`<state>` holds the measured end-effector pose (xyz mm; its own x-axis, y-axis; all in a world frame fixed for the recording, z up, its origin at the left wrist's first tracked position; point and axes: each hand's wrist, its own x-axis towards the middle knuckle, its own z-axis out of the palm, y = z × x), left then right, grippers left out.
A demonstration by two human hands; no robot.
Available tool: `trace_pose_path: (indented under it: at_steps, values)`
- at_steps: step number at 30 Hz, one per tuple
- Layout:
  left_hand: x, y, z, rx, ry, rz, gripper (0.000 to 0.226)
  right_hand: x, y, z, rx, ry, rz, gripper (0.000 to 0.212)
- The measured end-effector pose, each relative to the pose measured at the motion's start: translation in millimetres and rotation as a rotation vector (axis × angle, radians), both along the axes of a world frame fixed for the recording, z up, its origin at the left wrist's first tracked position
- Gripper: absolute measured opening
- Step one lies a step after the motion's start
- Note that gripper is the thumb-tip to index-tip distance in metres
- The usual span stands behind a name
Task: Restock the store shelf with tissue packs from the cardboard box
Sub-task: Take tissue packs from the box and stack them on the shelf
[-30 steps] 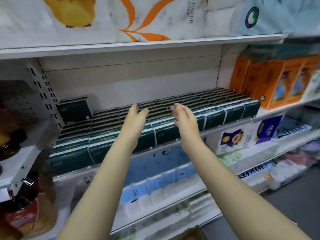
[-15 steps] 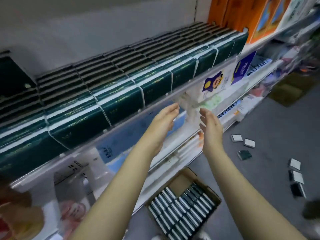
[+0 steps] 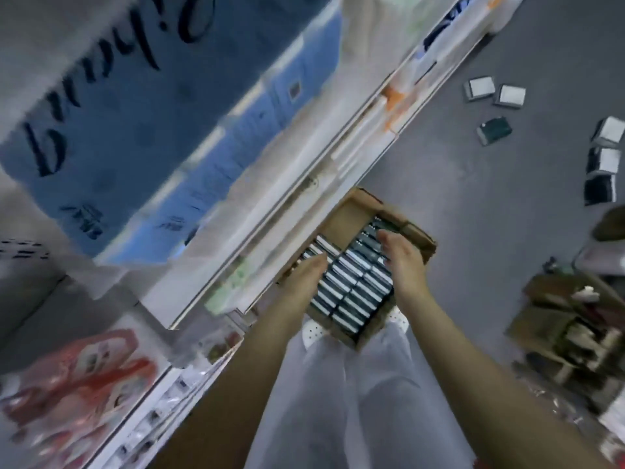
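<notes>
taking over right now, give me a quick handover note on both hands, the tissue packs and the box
Left hand: open, holding nothing, over the cardboard box.
Right hand: open, empty, over the box's right side.
Tissue packs: rows fill most of the box, which sits on the floor by the shelf; its far end is bare, so some seem already taken.
Loose packs lie on the floor beyond.
Left to do: grab packs, lift them to the shelf, probably collect the loose ones.

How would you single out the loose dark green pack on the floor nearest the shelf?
Start on the grey floor right of the shelf, beyond the cardboard box. Three loose packs lie there, short of another group at the right edge. Two white-faced packs sit side by side; the dark green pack lies just below, the trio's only dark face.
</notes>
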<state>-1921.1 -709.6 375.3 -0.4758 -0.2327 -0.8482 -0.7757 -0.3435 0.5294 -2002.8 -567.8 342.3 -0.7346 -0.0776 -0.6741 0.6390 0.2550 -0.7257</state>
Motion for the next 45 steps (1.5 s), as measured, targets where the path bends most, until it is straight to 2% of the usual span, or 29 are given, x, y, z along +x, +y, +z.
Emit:
trace_pose_path:
  at_steps: [5, 8, 11, 16, 19, 21, 23, 27, 30, 33, 36, 39, 41, 43, 45]
  values:
    - [10, 18, -130, 0.067, -0.183, 0.141, 0.020, 0, 7, -129, 0.051, -0.150, 0.177, 0.038]
    - [13, 29, -198, 0.124, -0.212, 0.216, 0.019, -3, 9, -205, 0.063, -0.211, 0.312, 0.041]
    - [7, 36, -261, 0.155, -0.274, 0.310, 0.047, -8, 4, -267, 0.072, -0.243, 0.439, 0.043]
    - [-3, 37, -364, 0.150, -0.279, 0.316, 0.051, -26, -19, -381, 0.146, -0.116, 0.666, 0.037]
    - [-9, 30, -403, 0.136, -0.261, 0.313, 0.049, -33, -32, -432, 0.232, -0.044, 0.878, 0.024]
    - [-10, 22, -427, 0.134, -0.250, 0.342, 0.054, -36, -40, -461, 0.334, -0.001, 0.986, 0.038]
    - [-9, 17, -441, 0.145, -0.239, 0.380, 0.055, -36, -44, -486, 0.412, 0.023, 1.066, 0.044]
    - [-3, 12, -460, 0.194, -0.213, 0.428, 0.054, -34, -49, -511, 0.589, -0.012, 1.356, 0.047]
    - [4, 13, -469, 0.214, -0.206, 0.420, 0.053, -33, -49, -515, 0.767, 0.127, 1.478, 0.047]
    - [11, 12, -478, 0.225, -0.218, 0.417, 0.054, -34, -52, -523, 0.830, 0.221, 1.533, 0.047]
    - [12, 8, -480, 0.233, -0.237, 0.422, 0.055, -34, -49, -523, 0.725, 0.384, 1.387, 0.045]
    - [15, 1, -475, 0.234, -0.214, 0.466, 0.057, -29, -36, -514, 0.506, 0.493, 1.129, 0.044]
    - [15, -5, -467, 0.245, -0.167, 0.497, 0.062, -23, -20, -495, 0.404, 0.604, 1.030, 0.047]
    - [13, -10, -459, 0.259, -0.133, 0.542, 0.076, -17, -4, -473, 0.365, 0.697, 1.111, 0.049]
    - [11, -15, -455, 0.261, -0.132, 0.588, 0.086, -5, 8, -456, 0.308, 0.774, 1.317, 0.048]
